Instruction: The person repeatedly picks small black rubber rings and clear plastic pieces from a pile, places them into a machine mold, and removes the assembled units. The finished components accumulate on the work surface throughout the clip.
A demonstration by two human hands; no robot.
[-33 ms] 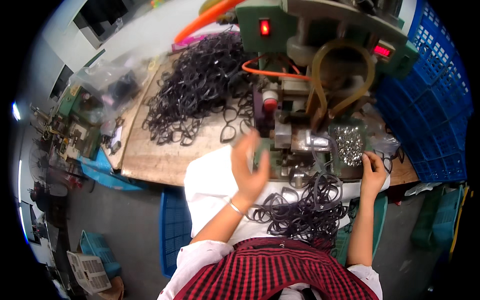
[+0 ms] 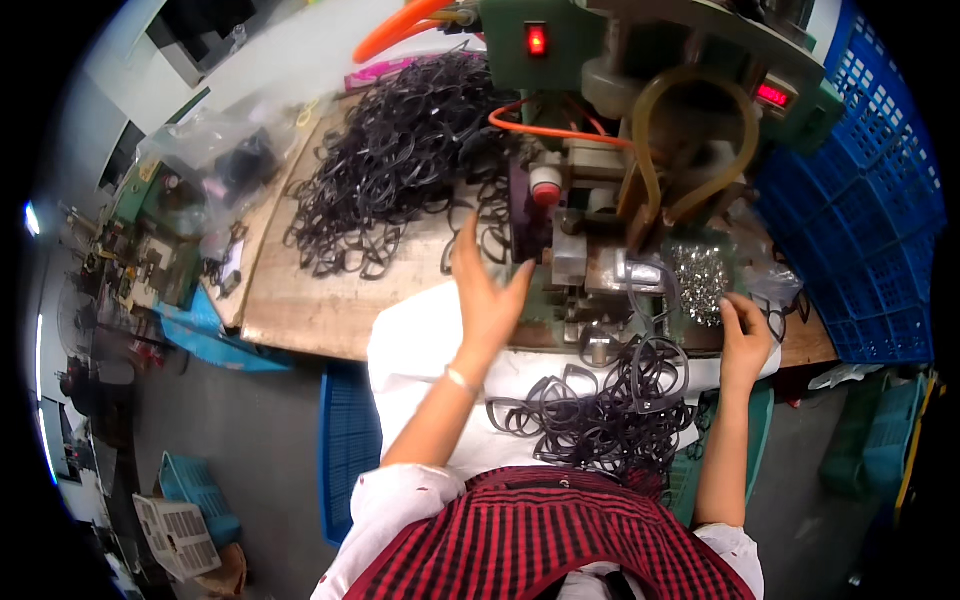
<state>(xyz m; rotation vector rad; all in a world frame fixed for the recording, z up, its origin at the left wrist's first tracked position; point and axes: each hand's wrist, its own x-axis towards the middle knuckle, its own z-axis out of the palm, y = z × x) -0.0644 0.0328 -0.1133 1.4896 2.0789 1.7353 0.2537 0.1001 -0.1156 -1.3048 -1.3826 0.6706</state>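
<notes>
My left hand [image 2: 483, 305] has its fingers stretched and thumb apart, with nothing in it. It reaches over the table's front edge toward loose black eyeglass frames [image 2: 493, 238], close to the large heap of eyeglass frames [image 2: 400, 150]. My right hand [image 2: 746, 340] is at the edge of a tray of small shiny metal parts [image 2: 700, 285], thumb and fingers pinched; anything between them is too small to make out. Between the hands stands a green bench machine [image 2: 570, 255], with an eyeglass frame [image 2: 660, 352] hanging at its front. More eyeglass frames [image 2: 600, 425] lie on the white cloth [image 2: 415, 350] over my lap.
A red push button [image 2: 545, 192] and a lit red switch [image 2: 537, 40] are on the machine; an orange hose [image 2: 545, 124] and a tan looped tube [image 2: 748, 130] cross it. Blue crates [image 2: 850, 220] stack at the right. A blue basket [image 2: 345, 450] stands below the table.
My left hand has moved slightly up and left, toward the loose eyeglass frames, and its fingers are less blurred. My right hand stays almost in place by the metal parts.
</notes>
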